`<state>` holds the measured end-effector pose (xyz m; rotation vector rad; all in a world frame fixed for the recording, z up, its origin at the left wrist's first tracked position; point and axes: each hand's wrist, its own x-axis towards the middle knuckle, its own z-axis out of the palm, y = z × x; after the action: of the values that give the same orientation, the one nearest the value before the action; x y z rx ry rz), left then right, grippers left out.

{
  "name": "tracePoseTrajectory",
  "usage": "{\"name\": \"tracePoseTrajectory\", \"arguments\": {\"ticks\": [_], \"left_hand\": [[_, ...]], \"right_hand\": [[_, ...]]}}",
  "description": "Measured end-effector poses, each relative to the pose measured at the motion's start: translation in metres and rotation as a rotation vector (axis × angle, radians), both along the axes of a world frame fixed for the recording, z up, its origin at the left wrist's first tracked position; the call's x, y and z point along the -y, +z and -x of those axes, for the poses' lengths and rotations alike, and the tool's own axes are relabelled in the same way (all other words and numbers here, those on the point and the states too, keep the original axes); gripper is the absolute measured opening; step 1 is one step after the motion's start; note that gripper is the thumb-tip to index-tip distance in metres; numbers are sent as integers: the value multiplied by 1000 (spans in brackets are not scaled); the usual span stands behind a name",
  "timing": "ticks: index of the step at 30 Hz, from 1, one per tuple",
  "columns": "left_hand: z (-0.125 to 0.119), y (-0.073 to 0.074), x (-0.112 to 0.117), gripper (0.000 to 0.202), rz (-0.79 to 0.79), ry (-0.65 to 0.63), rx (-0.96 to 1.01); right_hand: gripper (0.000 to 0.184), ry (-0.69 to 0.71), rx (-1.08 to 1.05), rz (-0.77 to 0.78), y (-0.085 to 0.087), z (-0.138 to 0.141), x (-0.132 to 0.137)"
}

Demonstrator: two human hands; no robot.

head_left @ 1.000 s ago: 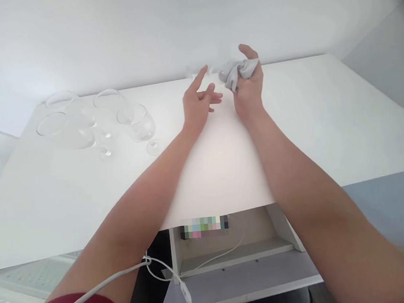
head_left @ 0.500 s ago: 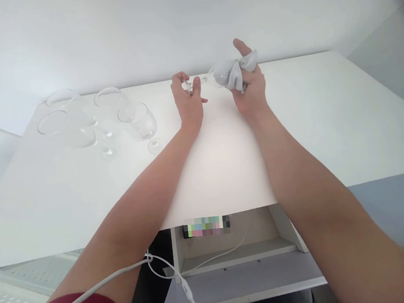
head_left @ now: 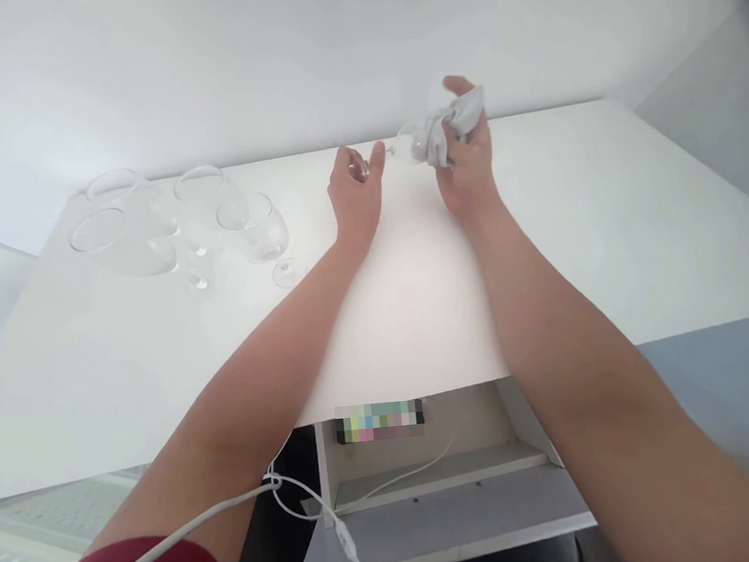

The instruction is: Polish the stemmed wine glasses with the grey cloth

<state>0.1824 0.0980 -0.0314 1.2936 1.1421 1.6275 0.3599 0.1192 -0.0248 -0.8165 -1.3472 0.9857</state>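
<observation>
A clear wine glass point(head_left: 410, 142) is held sideways between my hands near the table's back edge. My left hand point(head_left: 357, 197) is closed on its foot and stem end, with the thumb pointing up. Around the bowl, a light grey cloth point(head_left: 439, 137) is bunched in my right hand point(head_left: 470, 159), whose fingers curl behind and into it. Part of the bowl shows through left of the cloth; the rest is covered.
Several clear stemmed glasses stand upright at the left, the nearest wine glass point(head_left: 258, 230) beside my left forearm. They rest on a white table point(head_left: 404, 313). Below its front edge is an open compartment point(head_left: 429, 460); a white cable point(head_left: 174, 539) crosses my left arm.
My left hand has shifted slightly right and its fingers have closed more around the glass's foot. The right hand with the cloth has turned a little and moved slightly right.
</observation>
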Motion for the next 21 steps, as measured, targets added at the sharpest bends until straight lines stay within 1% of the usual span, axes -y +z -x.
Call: {"name": "tracePoseTrajectory", "arguments": {"ticks": [1, 3, 5, 6, 7, 10, 12, 13, 14, 16, 18, 19, 21], "left_hand": [[-1, 0, 1, 41, -30, -10, -32], [-3, 3, 4, 45, -53, -60, -59], [-3, 6, 7, 45, -24, -146, -55], [-3, 8, 8, 45, -5, -206, -48], [-3, 9, 10, 47, 18, -287, -34], [-1, 12, 12, 61, 99, -593, 46], [1, 12, 13, 59, 185, -742, 103], [2, 12, 12, 53, 236, -778, 114], [3, 12, 12, 45, 282, -784, 115], [4, 11, 12, 38, 343, -747, 105], [3, 12, 11, 41, 364, -706, 109], [2, 12, 11, 41, 366, -712, 119], [1, 15, 12, 42, 365, -774, 139]], "right_hand": [[80, -16, -15, -26, 0, 0, 0], [80, 3, 8, -31, 0, -2, 0], [81, 19, 57, -15, 1, -3, 2], [80, 3, 69, -20, 2, -4, 3], [78, -33, 63, -41, 2, -5, 4], [66, -196, 21, -123, 3, -7, 7], [67, -251, 46, -127, 3, -8, 8], [71, -248, 53, -121, 3, -8, 8], [74, -232, 38, -119, 2, -7, 6], [70, -188, -63, -126, 0, -6, 2], [58, -158, -210, -120, -4, -8, -5], [51, -165, -292, -112, -6, -11, -10], [29, -275, -468, -87, -11, -20, -19]]}}
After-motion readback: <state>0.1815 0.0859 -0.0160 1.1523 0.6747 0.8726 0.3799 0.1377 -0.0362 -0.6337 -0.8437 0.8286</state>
